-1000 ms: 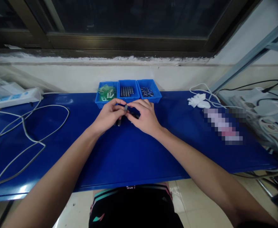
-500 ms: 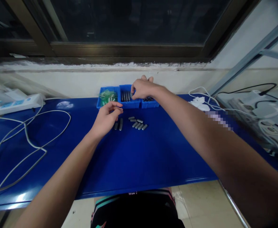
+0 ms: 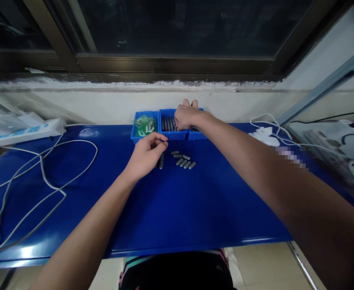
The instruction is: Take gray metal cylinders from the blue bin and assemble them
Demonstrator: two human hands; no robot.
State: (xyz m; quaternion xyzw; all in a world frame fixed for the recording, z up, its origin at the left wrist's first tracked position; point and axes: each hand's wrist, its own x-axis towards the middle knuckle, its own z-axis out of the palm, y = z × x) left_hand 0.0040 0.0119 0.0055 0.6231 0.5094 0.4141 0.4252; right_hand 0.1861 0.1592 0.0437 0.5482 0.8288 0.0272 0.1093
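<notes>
My left hand (image 3: pixel 145 156) rests on the blue table (image 3: pixel 179 209) with thumb and forefinger pinched together; a thin dark sliver of a small part shows at the fingertips. Beside it lie two dark cylinders (image 3: pixel 161 161) and a loose row of several grey metal cylinders (image 3: pixel 183 159). My right hand (image 3: pixel 188 116) reaches to the back, palm down, over the middle blue tray (image 3: pixel 172 136) of metal pins, fingertips dipped at its right end. What those fingers hold is hidden. A left tray (image 3: pixel 135 136) holds green parts; the right tray (image 3: pixel 196 135) is mostly covered by my hand.
A white power strip (image 3: pixel 25 131) lies at the far left, with white cables (image 3: pixel 44 177) looping over the table's left half. A white cloth or bundle (image 3: pixel 265 135) with a cord sits at the right, with wired devices (image 3: pixel 346 145) beyond. A wall and window sill stand behind the trays.
A second ago both hands worked one small part together at the table's middle. My right hand has since gone back to the trays; my left stayed, pinched.
</notes>
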